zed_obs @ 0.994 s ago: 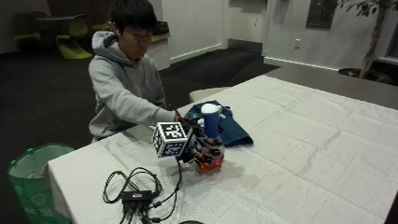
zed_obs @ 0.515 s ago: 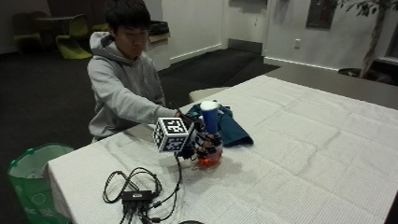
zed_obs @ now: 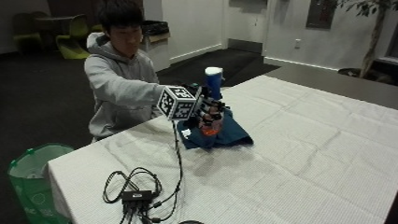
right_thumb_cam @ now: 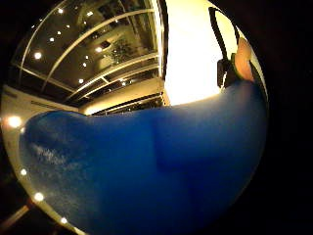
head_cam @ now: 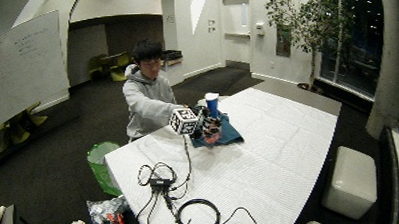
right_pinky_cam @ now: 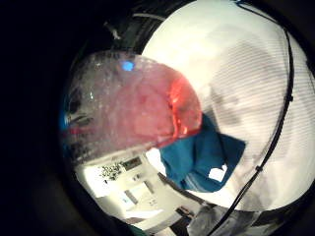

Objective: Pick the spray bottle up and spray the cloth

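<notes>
Blue-topped clear spray bottle with orange base (zed_obs: 211,105) is held upright in the gloved right hand (zed_obs: 202,111), fingers wrapped round it, above the teal cloth (zed_obs: 231,133) on the white worktop (zed_obs: 298,154). Suggest tipping nozzle down at cloth, then squeezing the trigger.

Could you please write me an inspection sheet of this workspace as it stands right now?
Surface: table under a white cloth cover.
Job's things: spray bottle, blue top, orange liquid at the bottom, held upright above the blue cloth; the cloth lies crumpled on the table.
Clutter: nothing seen on the table besides the cables.
Hands: gloved right hand grips the bottle; other hand not visible.
Cables: black cable bundle with a small box near the table's near edge.
Surroundings: green bin beside the table; potted tree by the window.
</notes>
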